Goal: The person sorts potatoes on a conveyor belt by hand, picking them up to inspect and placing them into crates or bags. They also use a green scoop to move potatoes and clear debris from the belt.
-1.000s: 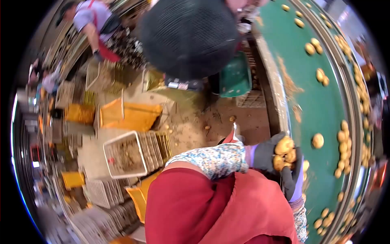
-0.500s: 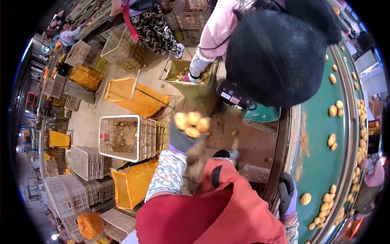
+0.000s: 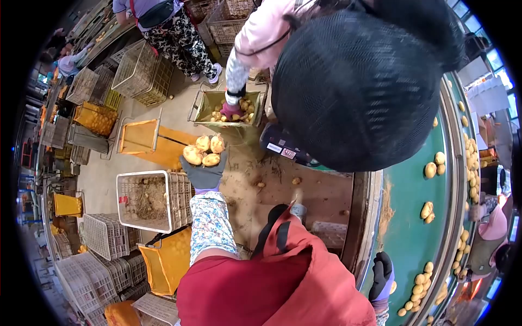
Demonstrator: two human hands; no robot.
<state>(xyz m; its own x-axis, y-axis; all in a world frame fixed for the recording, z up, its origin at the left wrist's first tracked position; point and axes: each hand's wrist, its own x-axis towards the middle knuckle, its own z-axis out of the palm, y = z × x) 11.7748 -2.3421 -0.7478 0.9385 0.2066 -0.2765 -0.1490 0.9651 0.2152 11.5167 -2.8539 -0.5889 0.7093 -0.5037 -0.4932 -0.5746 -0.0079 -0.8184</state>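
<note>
My left hand (image 3: 205, 175), in a grey glove with a purple cuff, is held out over the floor with its palm up. Several yellow potatoes (image 3: 203, 151) rest in it, cradled by the fingers. At the near edge of the green conveyor belt (image 3: 408, 217), my right hand (image 3: 382, 277), gloved alike, has its fingers loosely extended and holds nothing visible. One potato (image 3: 393, 287) lies on the belt just beside it, partly hidden by the glove. More potatoes (image 3: 418, 288) sit in a cluster farther along the belt.
A co-worker in a black cap (image 3: 353, 92) leans in close ahead, a gloved hand (image 3: 232, 110) inside a potato-filled bag (image 3: 239, 122). Left stand a white crate (image 3: 171, 201) with dry debris, orange mesh bags (image 3: 163, 261) and stacked crates (image 3: 106, 236). Loose potatoes (image 3: 296, 180) lie on the floor.
My left hand has moved left and slightly up in view with the potatoes. The view has shifted, and the co-worker's cap looms larger. My right hand stays by the belt edge.
</note>
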